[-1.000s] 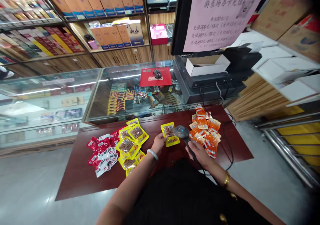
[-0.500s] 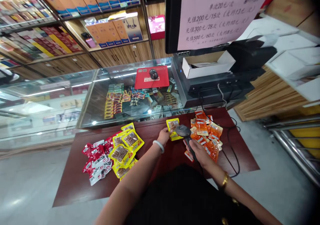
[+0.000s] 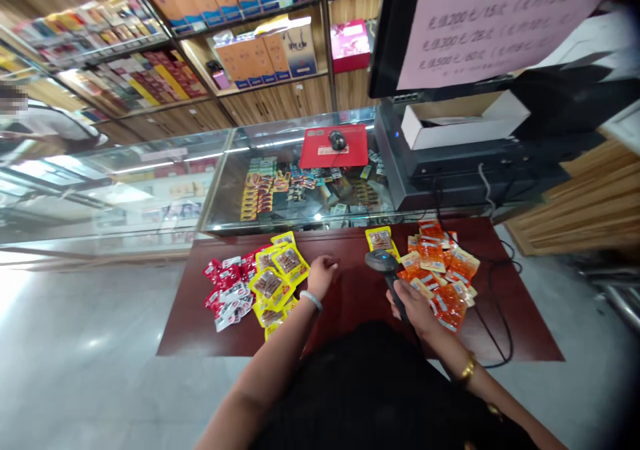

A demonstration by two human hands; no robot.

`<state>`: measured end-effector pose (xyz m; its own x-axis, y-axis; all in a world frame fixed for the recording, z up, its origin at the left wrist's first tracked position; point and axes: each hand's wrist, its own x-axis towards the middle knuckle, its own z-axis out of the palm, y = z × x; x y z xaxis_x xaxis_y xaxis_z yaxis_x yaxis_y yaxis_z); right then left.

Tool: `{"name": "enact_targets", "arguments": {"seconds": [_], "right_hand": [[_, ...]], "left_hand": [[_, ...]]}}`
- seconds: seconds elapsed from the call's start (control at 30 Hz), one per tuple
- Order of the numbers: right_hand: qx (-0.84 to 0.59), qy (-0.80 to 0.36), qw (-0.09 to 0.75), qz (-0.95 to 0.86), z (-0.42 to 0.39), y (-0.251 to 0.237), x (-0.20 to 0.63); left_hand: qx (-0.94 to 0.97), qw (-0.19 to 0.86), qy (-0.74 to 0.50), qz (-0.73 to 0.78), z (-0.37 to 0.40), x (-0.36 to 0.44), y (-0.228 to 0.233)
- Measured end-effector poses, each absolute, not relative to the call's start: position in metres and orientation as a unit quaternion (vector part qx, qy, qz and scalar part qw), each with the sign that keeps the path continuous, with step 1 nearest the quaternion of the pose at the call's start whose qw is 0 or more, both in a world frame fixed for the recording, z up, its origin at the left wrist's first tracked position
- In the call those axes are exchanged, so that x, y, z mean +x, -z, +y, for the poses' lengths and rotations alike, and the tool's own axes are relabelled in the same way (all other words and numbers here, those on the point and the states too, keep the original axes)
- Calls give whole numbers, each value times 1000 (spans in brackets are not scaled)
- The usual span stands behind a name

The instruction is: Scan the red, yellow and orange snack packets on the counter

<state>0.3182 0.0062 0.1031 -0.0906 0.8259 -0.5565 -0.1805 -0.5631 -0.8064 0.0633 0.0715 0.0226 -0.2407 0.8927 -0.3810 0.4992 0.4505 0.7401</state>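
Note:
My right hand [image 3: 413, 305] is wrapped round the handle of a black barcode scanner [image 3: 383, 261]. The scanner's head overlaps the lower part of a yellow snack packet [image 3: 380, 239] lying on the dark red table [image 3: 345, 333]. Holding nothing, my left hand [image 3: 323, 275] hovers over the table with loosely bent fingers, just right of a pile of yellow snack packets [image 3: 270, 287]. Red and white packets [image 3: 231, 297] lie left of that pile. Orange packets [image 3: 447, 270] are heaped to the right, partly behind my right hand.
Behind the table stands a glass display counter [image 3: 225, 220] with a red mouse pad [image 3: 310, 153] and a black mouse [image 3: 337, 141] on top. A monitor, a white open box [image 3: 435, 135] and dark equipment stand at the right. Black cable [image 3: 510, 333] trails over the table. A person [image 3: 55, 127] is far left.
My left hand has let go of the single yellow packet and moved left toward the yellow pile. My right hand still holds the scanner. The view has shifted left.

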Motion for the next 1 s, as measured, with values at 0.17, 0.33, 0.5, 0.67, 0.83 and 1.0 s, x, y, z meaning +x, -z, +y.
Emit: {"name": "enact_targets", "arguments": {"seconds": [0.17, 0.33, 0.5, 0.67, 0.83, 1.0], "right_hand": [[-554, -689, 345, -317, -7, -95, 299], [-547, -694, 326, -336, -15, -100, 284], [-560, -682, 326, -338, -21, -110, 279], [-561, -677, 335, -339, -30, -109, 284], [-577, -664, 344, -329, -34, -105, 290], [-575, -665, 348, -325, -33, -105, 291]], "left_hand": [[439, 123, -94, 885, 43, -2, -55], [468, 98, -31, 878, 48, -22, -60], [491, 109, -7, 864, 57, -22, -59], [495, 74, 4, 866, 58, -25, -67], [508, 88, 29, 856, 63, -26, -70], [504, 160, 20, 848, 65, -36, -60]]}}
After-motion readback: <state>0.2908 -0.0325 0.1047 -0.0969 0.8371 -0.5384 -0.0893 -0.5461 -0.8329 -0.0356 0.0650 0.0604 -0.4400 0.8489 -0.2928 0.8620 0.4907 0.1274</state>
